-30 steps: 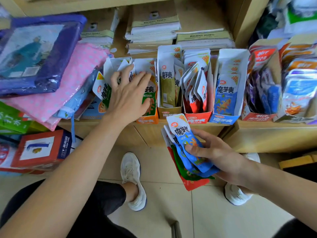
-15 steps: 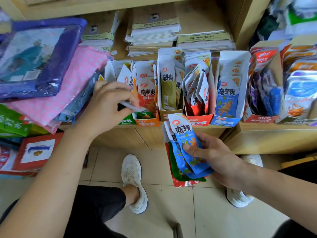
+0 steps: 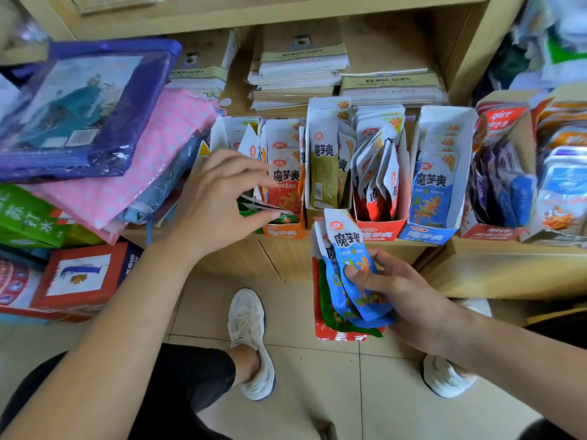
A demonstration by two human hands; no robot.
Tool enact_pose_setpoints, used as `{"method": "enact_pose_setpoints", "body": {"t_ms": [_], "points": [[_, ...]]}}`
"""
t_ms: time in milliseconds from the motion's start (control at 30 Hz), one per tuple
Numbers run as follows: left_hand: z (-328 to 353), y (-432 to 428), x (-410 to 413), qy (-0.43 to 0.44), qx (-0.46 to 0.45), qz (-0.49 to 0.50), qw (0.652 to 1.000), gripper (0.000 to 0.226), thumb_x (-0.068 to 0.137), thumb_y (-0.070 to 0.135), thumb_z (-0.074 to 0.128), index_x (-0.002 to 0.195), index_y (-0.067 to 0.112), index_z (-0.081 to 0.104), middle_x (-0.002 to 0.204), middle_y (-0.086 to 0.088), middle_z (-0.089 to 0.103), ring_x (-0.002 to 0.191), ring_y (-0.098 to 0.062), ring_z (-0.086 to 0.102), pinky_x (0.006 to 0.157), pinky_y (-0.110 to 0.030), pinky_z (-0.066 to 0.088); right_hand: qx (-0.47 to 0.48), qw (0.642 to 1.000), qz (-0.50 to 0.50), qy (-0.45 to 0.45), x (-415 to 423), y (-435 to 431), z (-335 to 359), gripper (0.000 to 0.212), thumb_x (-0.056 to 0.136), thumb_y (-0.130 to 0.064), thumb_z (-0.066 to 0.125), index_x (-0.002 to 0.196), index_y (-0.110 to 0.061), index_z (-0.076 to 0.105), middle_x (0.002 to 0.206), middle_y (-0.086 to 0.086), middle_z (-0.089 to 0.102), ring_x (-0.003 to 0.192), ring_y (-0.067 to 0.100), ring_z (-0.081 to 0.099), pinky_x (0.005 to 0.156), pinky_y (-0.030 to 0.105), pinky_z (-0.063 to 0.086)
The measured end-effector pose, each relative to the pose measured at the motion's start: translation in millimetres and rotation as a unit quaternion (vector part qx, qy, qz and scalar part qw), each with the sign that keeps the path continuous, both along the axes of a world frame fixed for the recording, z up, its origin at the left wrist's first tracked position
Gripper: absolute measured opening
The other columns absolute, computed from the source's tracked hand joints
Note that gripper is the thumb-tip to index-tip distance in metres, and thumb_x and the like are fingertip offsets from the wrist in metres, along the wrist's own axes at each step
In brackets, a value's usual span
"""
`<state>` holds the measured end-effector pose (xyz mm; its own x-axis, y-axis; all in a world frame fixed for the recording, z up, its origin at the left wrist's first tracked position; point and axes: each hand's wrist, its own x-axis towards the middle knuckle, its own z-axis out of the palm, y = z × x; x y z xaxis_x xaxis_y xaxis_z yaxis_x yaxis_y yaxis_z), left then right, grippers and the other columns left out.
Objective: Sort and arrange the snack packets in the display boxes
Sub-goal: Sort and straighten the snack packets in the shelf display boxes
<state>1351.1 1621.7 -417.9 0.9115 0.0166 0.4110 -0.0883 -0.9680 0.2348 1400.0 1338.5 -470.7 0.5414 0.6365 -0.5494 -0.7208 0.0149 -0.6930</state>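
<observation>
Display boxes of snack packets stand in a row on the wooden shelf: an orange box (image 3: 286, 232), an olive-packet box (image 3: 324, 173), a red box (image 3: 379, 231) and a blue box (image 3: 427, 236). My left hand (image 3: 219, 201) is in front of the leftmost boxes and pinches a green packet (image 3: 270, 208) lying almost flat at the orange box's front. My right hand (image 3: 403, 296) grips a fanned bundle of packets (image 3: 352, 274) below the shelf edge, blue on top, green and red beneath.
Folded pink cloth (image 3: 149, 160) and a purple plastic bag (image 3: 79, 106) crowd the shelf's left end. Paper stacks (image 3: 298, 71) sit behind the boxes. More snack boxes (image 3: 508, 173) fill the right. Red cartons (image 3: 79, 277) stand on the floor left; my shoes (image 3: 251, 341) are below.
My left hand drew back from pressing the left boxes' packets and now pinches a green packet pulled toward the front. The right hand's bundle stayed nearly still.
</observation>
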Motion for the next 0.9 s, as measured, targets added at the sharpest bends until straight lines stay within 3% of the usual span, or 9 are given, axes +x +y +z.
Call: {"method": "enact_pose_setpoints", "body": {"t_ms": [67,167,333,500,600,733,833,900], "points": [[8,-1,12,-0.019,0.099,0.000,0.995,0.061,0.075,0.061,0.075,0.126,0.028,0.069,0.134,0.010,0.062,0.128,-0.025,0.046,0.102,-0.043,0.034,0.001,1.000,0.002,0.000,-1,-1,0,0.049,0.080,-0.009,0.073,0.125,-0.001,0.056,0.108,0.022,0.071,0.084,0.034,0.071,0.064,0.034,0.058],[17,4,39,0.057,0.158,0.011,0.986,0.091,0.067,0.078,0.060,0.145,0.030,0.052,0.145,0.011,0.054,0.140,-0.024,0.035,0.107,-0.049,0.025,0.000,1.000,0.007,-0.005,-1,-2,0,0.049,0.080,-0.009,0.074,0.125,-0.001,0.056,0.111,0.024,0.071,0.088,0.035,0.071,0.067,0.035,0.058],[0,18,75,0.191,0.167,0.036,0.967,0.105,0.061,0.089,0.048,0.146,0.028,0.043,0.147,0.009,0.051,0.144,-0.024,0.026,0.106,-0.048,0.017,0.000,1.000,0.009,-0.008,2,-4,0,0.048,0.081,-0.008,0.074,0.125,-0.003,0.056,0.112,0.025,0.070,0.089,0.036,0.071,0.067,0.037,0.058],[-6,19,81,0.172,0.177,0.033,0.968,0.090,0.068,0.080,0.063,0.139,0.025,0.051,0.134,0.008,0.058,0.139,-0.020,0.029,0.099,-0.046,0.015,0.002,1.000,0.009,-0.008,4,-2,1,0.048,0.079,-0.008,0.075,0.123,-0.003,0.057,0.104,0.020,0.072,0.082,0.033,0.072,0.062,0.034,0.057],[-7,19,80,0.171,0.160,0.028,0.972,0.072,0.069,0.074,0.070,0.124,0.027,0.064,0.118,0.010,0.059,0.131,-0.019,0.032,0.095,-0.045,0.015,0.004,1.000,0.012,-0.009,3,-1,0,0.050,0.079,-0.006,0.079,0.124,-0.003,0.057,0.107,0.021,0.072,0.086,0.034,0.072,0.065,0.035,0.058],[-8,22,76,0.156,0.133,0.008,0.979,0.053,0.072,0.067,0.075,0.111,0.031,0.073,0.129,0.012,0.053,0.134,-0.019,0.030,0.102,-0.047,0.018,-0.002,1.000,0.005,-0.011,4,-1,0,0.047,0.080,-0.007,0.075,0.123,-0.003,0.057,0.107,0.021,0.072,0.086,0.035,0.072,0.066,0.035,0.058],[-9,30,70,0.163,0.034,-0.008,0.986,0.039,0.071,0.057,0.083,0.105,0.040,0.074,0.130,0.016,0.060,0.137,-0.016,0.035,0.098,-0.035,0.017,0.001,1.000,0.003,-0.015,4,-1,0,0.049,0.078,-0.007,0.076,0.123,-0.003,0.058,0.108,0.022,0.072,0.087,0.035,0.072,0.066,0.035,0.058],[-4,36,61,0.166,-0.025,-0.003,0.986,0.030,0.065,0.066,0.080,0.091,0.055,0.069,0.123,0.019,0.064,0.140,-0.016,0.036,0.100,-0.029,0.017,-0.001,1.000,0.002,-0.022,4,-1,0,0.050,0.077,-0.008,0.076,0.123,-0.003,0.058,0.108,0.021,0.073,0.088,0.035,0.072,0.066,0.035,0.058]]}}
